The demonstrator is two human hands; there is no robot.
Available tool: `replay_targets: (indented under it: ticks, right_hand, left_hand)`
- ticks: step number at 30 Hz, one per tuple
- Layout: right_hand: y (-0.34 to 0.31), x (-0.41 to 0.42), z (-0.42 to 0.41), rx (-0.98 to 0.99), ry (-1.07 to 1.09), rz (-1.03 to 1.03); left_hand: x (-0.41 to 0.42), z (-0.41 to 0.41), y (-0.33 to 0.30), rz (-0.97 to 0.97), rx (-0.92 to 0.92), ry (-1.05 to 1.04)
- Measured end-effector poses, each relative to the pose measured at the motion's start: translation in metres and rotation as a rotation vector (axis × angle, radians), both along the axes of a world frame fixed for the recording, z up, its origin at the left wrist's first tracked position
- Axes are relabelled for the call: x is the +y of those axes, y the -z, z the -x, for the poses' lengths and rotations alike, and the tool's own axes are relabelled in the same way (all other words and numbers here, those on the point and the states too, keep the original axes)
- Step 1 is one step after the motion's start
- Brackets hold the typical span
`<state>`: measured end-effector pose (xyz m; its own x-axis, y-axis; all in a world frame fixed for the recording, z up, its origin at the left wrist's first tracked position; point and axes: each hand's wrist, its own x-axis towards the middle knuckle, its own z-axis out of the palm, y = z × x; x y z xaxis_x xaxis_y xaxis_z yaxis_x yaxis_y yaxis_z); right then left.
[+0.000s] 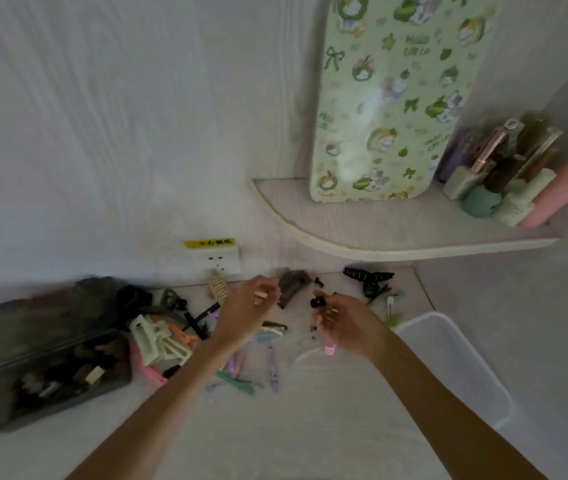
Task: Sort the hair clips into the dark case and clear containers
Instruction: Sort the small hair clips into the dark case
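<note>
My left hand (246, 311) hovers over the middle of the clip pile, fingers curled, pinching a small pale beige clip (260, 296). My right hand (344, 327) is beside it, gripping several small clips: a black one (317, 302) at the fingertips and a pink one (330, 348) sticking out below. The open dark case (8, 393) lies at the left with dark clips inside. A clear container (455, 362) stands at the right. Loose clips lie between: white claw clips (152, 341), a green clip (234, 381), a purple clip (273, 370).
A brown claw clip (293, 285) and a large black claw clip (369, 278) lie near the wall. A beige clip (218, 289) leans below a wall socket (215, 259). A shelf (379, 233) above holds a green patterned board (390, 98) and bottles (504, 174).
</note>
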<state>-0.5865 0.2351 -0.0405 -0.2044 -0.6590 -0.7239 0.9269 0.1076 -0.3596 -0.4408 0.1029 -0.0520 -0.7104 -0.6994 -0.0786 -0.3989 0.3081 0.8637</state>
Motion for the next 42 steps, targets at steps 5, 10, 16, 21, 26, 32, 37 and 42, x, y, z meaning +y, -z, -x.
replay_targets:
  ticks: [5, 10, 16, 21, 26, 32, 37, 42]
  right_hand:
    - [0.01, -0.07, -0.081, 0.046, -0.318, -0.018]
    - [0.001, -0.133, -0.197, 0.246, -0.559, -0.021]
    - [-0.006, -0.166, -0.269, 0.44, -0.771, 0.021]
    - [0.002, -0.15, -0.256, 0.625, -0.839, 0.144]
    - [0.02, -0.118, -0.205, 0.974, -0.741, 0.065]
    - [0.041, -0.115, -0.144, 1.754, -1.008, -0.035]
    - [0.063, -0.104, -0.135, 2.133, -1.151, -0.041]
    - [0.058, -0.082, -0.113, 2.199, -1.034, -0.214]
  left_hand:
    - [-0.031, -0.118, -0.013, -0.096, -0.022, -0.317]
    - [-0.055, -0.231, -0.015, -0.051, 0.018, -0.583]
    - [-0.057, -0.302, -0.009, -0.214, -0.172, -0.368]
    - [-0.049, -0.291, -0.004, 0.076, -0.372, -0.287]
    - [-0.049, -0.231, 0.007, 0.343, -0.231, -0.085]
    - [-0.054, -0.161, 0.027, 0.583, -0.367, 0.096]
    - [-0.079, -0.15, 0.032, 0.647, -0.639, 0.157]
    - [-0.087, -0.145, 0.026, 0.617, -0.573, 0.071]
